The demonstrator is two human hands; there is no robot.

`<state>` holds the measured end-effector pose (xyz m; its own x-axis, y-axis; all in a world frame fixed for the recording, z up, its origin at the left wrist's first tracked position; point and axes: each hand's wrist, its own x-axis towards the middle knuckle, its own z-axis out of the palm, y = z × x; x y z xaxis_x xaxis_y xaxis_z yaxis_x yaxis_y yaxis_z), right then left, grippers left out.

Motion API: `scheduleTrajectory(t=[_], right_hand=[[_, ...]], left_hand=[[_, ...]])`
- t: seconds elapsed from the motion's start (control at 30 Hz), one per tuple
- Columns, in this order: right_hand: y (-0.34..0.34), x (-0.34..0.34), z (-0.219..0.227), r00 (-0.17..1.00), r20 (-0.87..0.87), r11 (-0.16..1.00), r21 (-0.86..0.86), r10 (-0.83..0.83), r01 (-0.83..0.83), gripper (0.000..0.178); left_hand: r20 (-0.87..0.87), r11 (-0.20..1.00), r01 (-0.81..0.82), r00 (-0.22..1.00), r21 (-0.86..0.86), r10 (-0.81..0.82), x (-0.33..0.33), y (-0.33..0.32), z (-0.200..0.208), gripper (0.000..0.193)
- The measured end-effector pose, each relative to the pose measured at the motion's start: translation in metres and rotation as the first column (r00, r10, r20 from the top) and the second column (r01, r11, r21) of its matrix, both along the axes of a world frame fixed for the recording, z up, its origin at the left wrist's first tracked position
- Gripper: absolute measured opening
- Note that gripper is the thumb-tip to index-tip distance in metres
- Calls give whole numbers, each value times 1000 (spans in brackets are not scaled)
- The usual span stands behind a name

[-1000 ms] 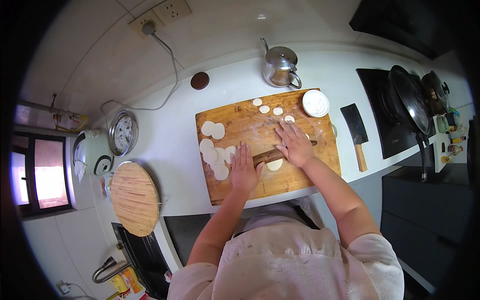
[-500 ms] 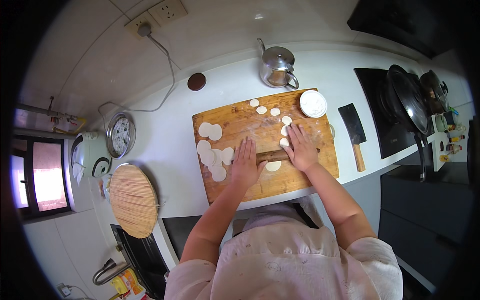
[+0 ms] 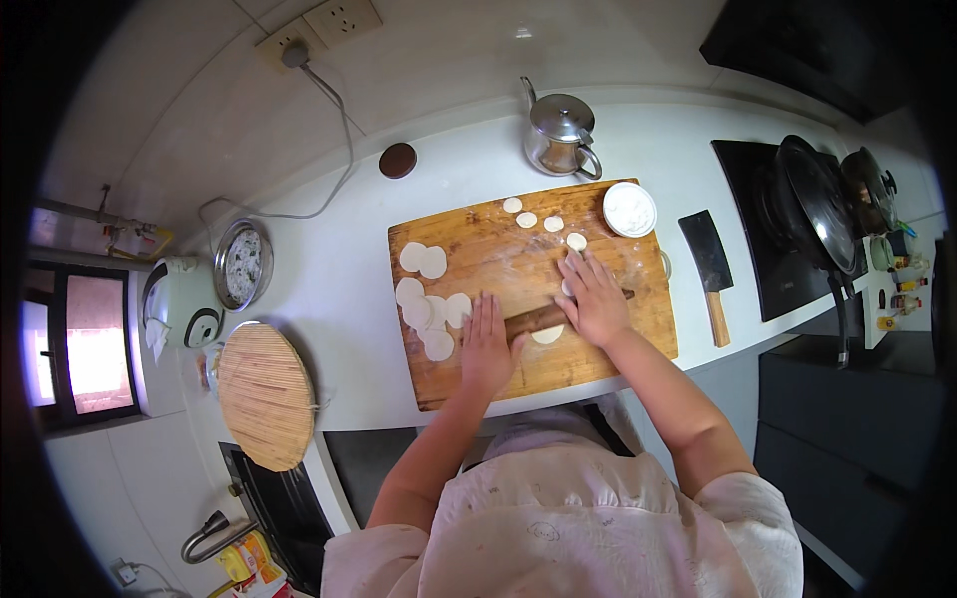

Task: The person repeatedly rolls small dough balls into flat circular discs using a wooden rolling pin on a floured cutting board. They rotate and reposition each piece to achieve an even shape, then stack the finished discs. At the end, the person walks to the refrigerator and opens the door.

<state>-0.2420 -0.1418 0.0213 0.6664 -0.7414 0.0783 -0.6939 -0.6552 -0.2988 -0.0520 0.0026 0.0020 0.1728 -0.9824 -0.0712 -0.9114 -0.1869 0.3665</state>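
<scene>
Both my hands rest on a wooden rolling pin (image 3: 535,319) lying across a wooden cutting board (image 3: 483,249). My left hand (image 3: 487,347) lies flat over the pin's left end, fingers stretched out. My right hand (image 3: 596,301) is over the right end, fingers extended. Below the pin's middle, a round dough wrapper (image 3: 547,335) partly shows. Several rolled wrappers (image 3: 438,345) overlap on the board's left side. Small flattened dough pieces (image 3: 553,224) dot its far part; my right fingers partly cover one or more. A white bowl of flour (image 3: 630,209) sits at the far right corner.
A cleaver (image 3: 706,254) lies right of the board, near a black cooktop with a wok (image 3: 815,204). Behind the board stand a steel kettle (image 3: 560,125) and a brown round lid (image 3: 398,160). Leftward are a metal bowl (image 3: 242,264) and a round woven lid (image 3: 266,397).
The rolling pin has tilted, its right end now farther from me. My right hand has shifted slightly away with it, covering more of the small dough pieces. My left hand has moved slightly nearer.
</scene>
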Motion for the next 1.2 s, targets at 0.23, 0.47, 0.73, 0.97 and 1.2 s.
scheduleTrajectory(t=[0.23, 0.47, 0.73, 0.97, 1.2], right_hand=[[29, -22, -11, 1000, 30, 997, 73, -3, 1, 70], [45, -39, -2, 1000, 15, 995, 99, 2, -4, 72], [13, -19, -16, 985, 33, 985, 49, -167, 165, 66], [92, -63, -2, 996, 87, 989, 143, 23, -36, 59], [87, -61, 4, 982, 174, 990, 110, 69, -89, 43]], left_hand=[[42, 996, 93, 995, -9, -93, -1, 20, 4, 90], [40, 980, 198, 979, 24, -199, 4, 22, 5, 89], [1, 986, 160, 987, 49, -160, 16, -31, 5, 78], [-161, 959, 270, 954, 87, -254, 11, 32, 25, 67], [-217, 995, 94, 971, -39, -100, -9, -46, 17, 37]])
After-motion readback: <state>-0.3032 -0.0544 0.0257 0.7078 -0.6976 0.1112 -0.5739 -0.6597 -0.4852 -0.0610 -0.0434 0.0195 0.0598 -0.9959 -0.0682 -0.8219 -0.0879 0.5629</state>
